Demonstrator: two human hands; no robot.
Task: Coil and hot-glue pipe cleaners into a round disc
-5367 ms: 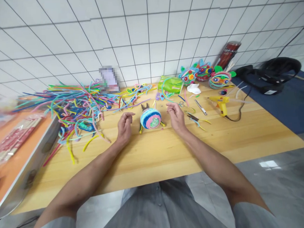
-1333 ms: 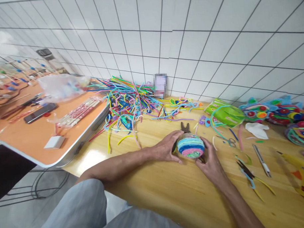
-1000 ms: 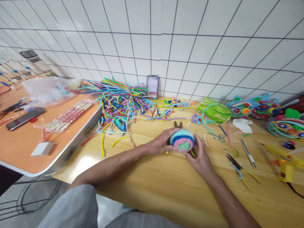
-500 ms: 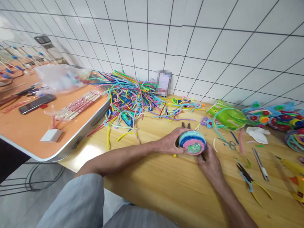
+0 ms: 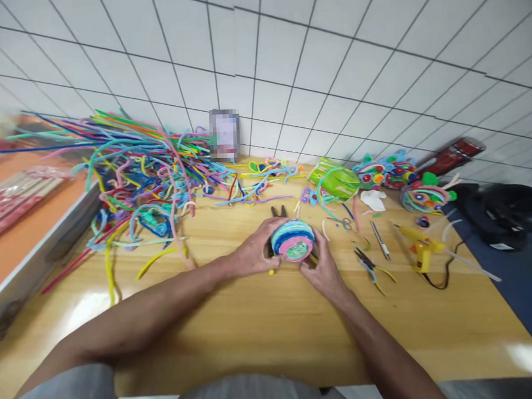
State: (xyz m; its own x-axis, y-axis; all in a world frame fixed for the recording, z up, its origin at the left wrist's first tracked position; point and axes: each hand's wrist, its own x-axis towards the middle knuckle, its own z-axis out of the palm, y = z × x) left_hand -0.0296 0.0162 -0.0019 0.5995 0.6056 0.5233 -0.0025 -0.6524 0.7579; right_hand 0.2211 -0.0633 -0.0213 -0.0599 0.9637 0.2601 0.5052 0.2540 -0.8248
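Note:
Between my two hands is a round craft piece (image 5: 292, 239) wound from pipe cleaners, banded light blue, dark blue and pink with a green patch at its near end. My left hand (image 5: 259, 249) is closed around its left side. On the right side, the fingers of my right hand (image 5: 323, 267) grip it, partly hidden beneath. Two dark brown prongs (image 5: 278, 212) stick out just beyond my left hand; what they belong to is hidden. A small yellow bit (image 5: 271, 272) lies below the piece.
Left, a tangled heap of pipe cleaners (image 5: 155, 168) lies by the wall. To the right are scissors (image 5: 345, 222), pliers (image 5: 370, 264), a utility knife (image 5: 380, 240) and a yellow glue gun (image 5: 421, 249). Behind them sit a green packet (image 5: 335, 179) and colourful finished figures (image 5: 385, 171).
The view has swung right, so the scene sits further left and the table's right end shows. Both hands still hold the round craft piece in much the same pose.

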